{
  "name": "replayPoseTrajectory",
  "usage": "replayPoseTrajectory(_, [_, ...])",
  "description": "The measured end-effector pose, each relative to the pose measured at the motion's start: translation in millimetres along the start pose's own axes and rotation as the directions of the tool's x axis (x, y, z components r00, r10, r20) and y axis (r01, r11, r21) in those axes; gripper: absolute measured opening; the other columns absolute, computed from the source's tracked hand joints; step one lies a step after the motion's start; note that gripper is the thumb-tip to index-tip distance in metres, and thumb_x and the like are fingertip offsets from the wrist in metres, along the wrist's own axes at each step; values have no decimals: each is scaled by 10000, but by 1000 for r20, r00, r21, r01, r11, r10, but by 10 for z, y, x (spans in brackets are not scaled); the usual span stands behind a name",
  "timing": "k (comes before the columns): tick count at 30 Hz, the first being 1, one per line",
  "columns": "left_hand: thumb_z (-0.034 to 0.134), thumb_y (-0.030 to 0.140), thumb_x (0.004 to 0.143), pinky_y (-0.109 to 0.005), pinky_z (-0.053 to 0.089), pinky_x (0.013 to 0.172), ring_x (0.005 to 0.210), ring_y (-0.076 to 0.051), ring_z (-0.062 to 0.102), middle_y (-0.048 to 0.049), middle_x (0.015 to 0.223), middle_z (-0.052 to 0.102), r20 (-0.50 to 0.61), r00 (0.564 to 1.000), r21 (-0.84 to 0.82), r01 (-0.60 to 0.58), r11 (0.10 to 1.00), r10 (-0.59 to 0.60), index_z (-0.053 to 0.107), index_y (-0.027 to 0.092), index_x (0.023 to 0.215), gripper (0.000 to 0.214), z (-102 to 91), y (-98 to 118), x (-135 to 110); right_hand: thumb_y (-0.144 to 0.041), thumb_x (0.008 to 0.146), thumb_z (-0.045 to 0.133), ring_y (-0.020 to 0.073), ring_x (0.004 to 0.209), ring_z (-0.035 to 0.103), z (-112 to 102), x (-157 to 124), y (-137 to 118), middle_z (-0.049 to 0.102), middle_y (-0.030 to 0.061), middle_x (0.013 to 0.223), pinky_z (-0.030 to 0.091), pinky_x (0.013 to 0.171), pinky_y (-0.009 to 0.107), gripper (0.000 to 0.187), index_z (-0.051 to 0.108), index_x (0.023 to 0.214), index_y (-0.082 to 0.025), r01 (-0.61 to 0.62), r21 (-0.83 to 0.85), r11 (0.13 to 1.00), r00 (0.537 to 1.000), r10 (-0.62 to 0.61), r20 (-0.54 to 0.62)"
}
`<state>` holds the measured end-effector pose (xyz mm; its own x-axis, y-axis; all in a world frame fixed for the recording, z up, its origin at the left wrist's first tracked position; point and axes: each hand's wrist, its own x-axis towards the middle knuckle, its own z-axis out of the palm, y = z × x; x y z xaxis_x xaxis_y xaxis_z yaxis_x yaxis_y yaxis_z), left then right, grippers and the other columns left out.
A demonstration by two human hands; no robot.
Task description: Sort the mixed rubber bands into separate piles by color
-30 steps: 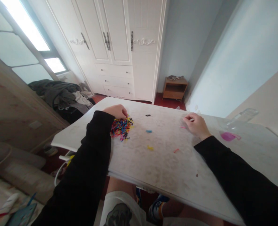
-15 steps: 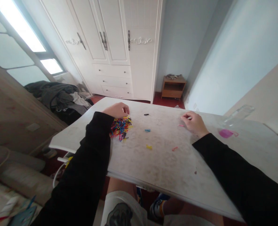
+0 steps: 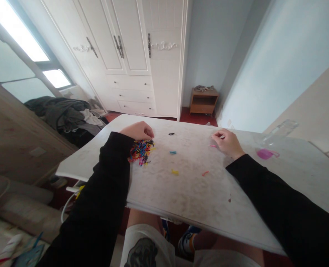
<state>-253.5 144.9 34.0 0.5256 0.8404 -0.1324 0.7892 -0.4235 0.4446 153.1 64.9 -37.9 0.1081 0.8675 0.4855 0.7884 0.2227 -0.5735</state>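
Note:
Small looped bands in many colours, looking like rubber bands, lie in a pile (image 3: 141, 151) on the left of the white table (image 3: 192, 193). My left hand (image 3: 139, 130) rests at the pile's far edge, fingers curled down and pressed together; whatever they hold is hidden. Across the table, my right hand (image 3: 229, 142) is closed in a pinch, and its fingertips are too small to show what is in them. Just beneath them lies a pink band (image 3: 213, 146). Between the hands lie a black band (image 3: 171, 134), a blue band (image 3: 173, 152), a yellow band (image 3: 175, 172) and an orange-pink band (image 3: 205, 173).
Right of my right hand are a pink translucent object (image 3: 266, 154) and a clear container (image 3: 281, 132) lying on its side. A small dark speck (image 3: 229, 200) marks the near right. Beyond the table stand a white wardrobe (image 3: 167, 81) and a small wooden cabinet (image 3: 204, 101).
My left fingers have curled further closed over the pile's far edge. My right hand stays pinched near the pink band. The whole view has shifted slightly.

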Motion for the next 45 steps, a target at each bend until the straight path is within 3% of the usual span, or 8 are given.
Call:
replayPoseTrajectory(17, [733,262,809,-302,590,788,885,-208,772,-97,963,829,-61,998,-156,-16,988,6,792,145,1097,316,-5,33,18,-302,771,597,217,722,621,19,0,-9,694,66,777,514,763,374,142,644,669,-214,1,-8,1000,1000,-1,-8])
replayPoseTrajectory(20, [779,255,789,-306,601,830,943,-205,775,-117,1026,822,-79,993,-336,-115,935,93,780,143,1076,308,104,181,33,-300,775,597,220,736,625,33,1,0,696,66,780,514,756,372,144,646,669,-215,7,-5,1000,1000,-8,-15])
replayPoseTrajectory(26, [917,314,676,-286,611,774,855,-203,790,-111,940,816,88,929,-615,-234,753,360,786,141,918,325,397,621,-12,-294,780,597,222,748,618,29,-2,-12,698,67,789,503,749,367,143,643,671,-214,8,-10,1000,1000,-8,-4])
replayPoseTrajectory(31, [926,326,670,-238,571,654,715,-169,757,-87,811,802,304,818,-593,-238,769,488,823,167,920,314,550,805,-63,-279,783,591,217,741,610,10,0,-24,688,63,775,494,752,364,143,627,659,-217,22,-20,1000,1000,-22,4])
replayPoseTrajectory(34, [927,349,658,-204,445,476,496,-96,602,-73,776,797,380,775,-544,-255,800,505,837,174,970,369,623,846,-60,-271,776,595,217,739,609,10,6,-16,686,63,769,496,745,363,143,622,646,-218,28,-22,999,1000,-28,5])
replayPoseTrajectory(38, [919,313,650,-207,296,427,434,-53,410,-48,784,805,387,760,-482,-316,817,522,839,197,1012,388,699,876,-39,-277,783,596,216,742,612,17,1,-16,690,63,775,496,737,358,144,627,655,-217,32,-20,999,999,-31,6])
replayPoseTrajectory(43, [901,309,660,-218,322,481,477,-56,411,-46,838,813,391,759,-444,-341,829,521,840,196,999,363,665,882,-59,-267,779,595,222,749,612,8,-2,-35,689,66,772,490,730,361,139,612,647,-224,20,-18,1000,1000,-20,1])
replayPoseTrajectory(45, [894,321,667,-221,333,496,488,-51,411,-51,880,814,353,785,-425,-350,835,509,838,193,1006,366,586,862,-83,-255,782,585,230,757,614,-21,4,-68,684,72,776,489,739,371,135,602,652,-225,29,-17,999,999,-29,-25])
